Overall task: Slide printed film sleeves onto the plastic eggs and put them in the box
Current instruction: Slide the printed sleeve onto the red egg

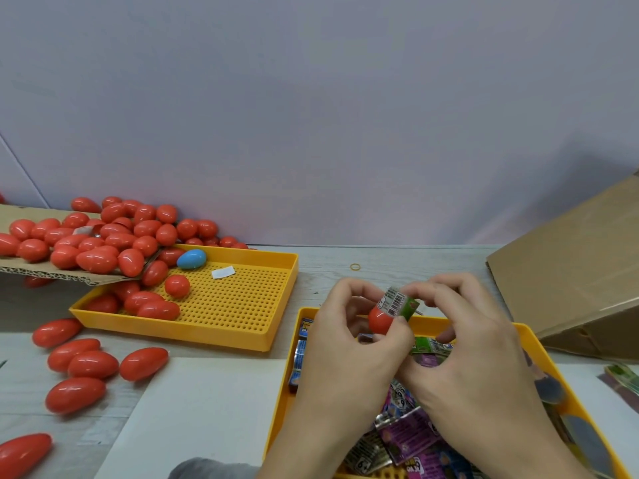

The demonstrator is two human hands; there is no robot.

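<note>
Grey wood-grain table (397, 267), lilac wall (311, 115)

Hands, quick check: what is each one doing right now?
Left hand: fingers curled round the red egg.
Right hand: pinching the printed film sleeve partly over that egg.

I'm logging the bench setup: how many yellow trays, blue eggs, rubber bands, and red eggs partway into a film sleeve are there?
Yellow trays: 2
Blue eggs: 1
Rubber bands: 1
Red eggs partway into a film sleeve: 1
Total: 5
</note>
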